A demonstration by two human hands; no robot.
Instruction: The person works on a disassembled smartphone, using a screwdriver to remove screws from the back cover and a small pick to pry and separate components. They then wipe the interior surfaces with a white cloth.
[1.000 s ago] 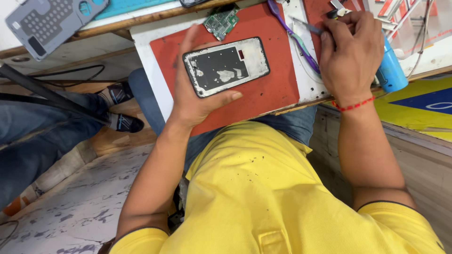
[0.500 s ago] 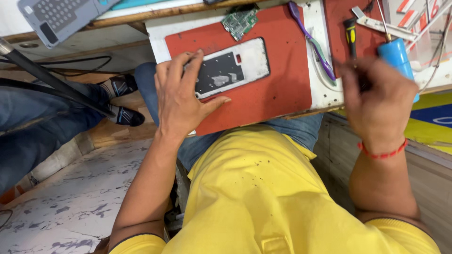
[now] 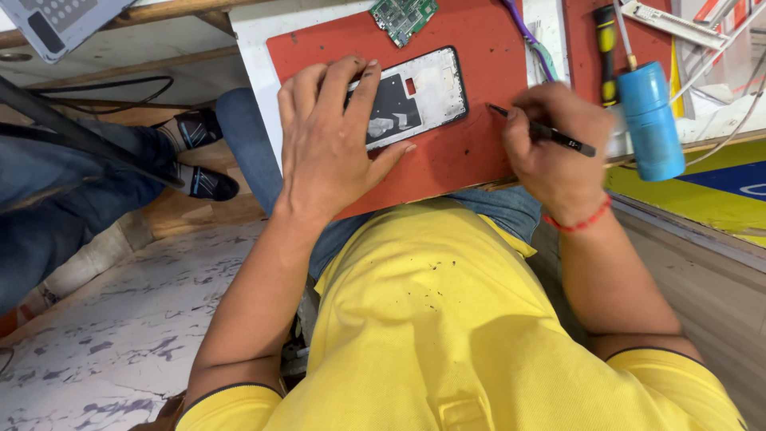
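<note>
Left hand (image 3: 331, 144): lay spread, palm down, over the near end of the phone frame (image 3: 415, 96); fingers wide, not curled round anything. Judged to be pinning the frame flat so it would not slide.

Right hand (image 3: 558, 152): closed round a thin black tool (image 3: 550, 134), pen-fashion, tip aimed toward the frame. Tip sat above the mat just beside the frame's far-right corner, apart from it. A pen grip suits fine picking work, in my reading.

Phone frame: one, black-edged, opened and gutted, pale inner plate showing. Rested on the red mat (image 3: 479, 160), partly under the left fingers, between the two hands.

Red mat: one large sheet under both hands; a second red patch (image 3: 582, 48) beyond the right hand, past a white gap. Likely there to keep small parts from skidding.

Circuit board (image 3: 403, 16): one, green, beyond the left fingertips at the mat's far edge, set well apart from the frame.

Screwdriver (image 3: 606, 40): one, black and yellow grip, just beyond the right knuckles, untouched.

Blue cylinder (image 3: 648, 120): one, on its side to the outer side of the right hand, near it.

Wrist thread (image 3: 578, 222): one red band on the right wrist.

Other person: jeans and two dark shoes (image 3: 195, 156), off to the outer side of the left arm, at floor level.
</note>
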